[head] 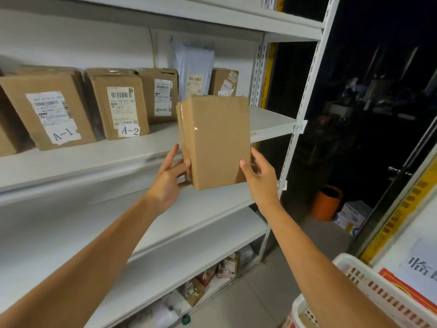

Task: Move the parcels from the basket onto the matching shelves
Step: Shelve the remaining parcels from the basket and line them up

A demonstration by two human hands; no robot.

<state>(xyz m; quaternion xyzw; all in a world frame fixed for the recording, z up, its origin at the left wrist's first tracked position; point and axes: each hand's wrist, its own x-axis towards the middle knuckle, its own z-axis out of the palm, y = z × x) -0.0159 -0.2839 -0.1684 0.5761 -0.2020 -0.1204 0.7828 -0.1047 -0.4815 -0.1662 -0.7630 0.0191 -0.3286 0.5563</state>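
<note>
The box (pixel 215 138) stands tall in the middle of the frame, long side up and down, plain face toward us, just in front of the shelf (pixel 272 121). The left hand (pixel 169 176) and right hand (pixel 259 178) grip its bottom corners, thumbs on the front, fingers curled round the sides. The basket (pixel 350 263) at lower right is cut off.

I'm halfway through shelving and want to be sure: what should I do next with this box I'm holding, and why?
Probably ease the box forward and set it on the bare right end of the shelf. Both the left hand and right hand hold it level with that gap, beside the standing boxes. Its near face shows no label, so I cannot confirm the match.
</note>
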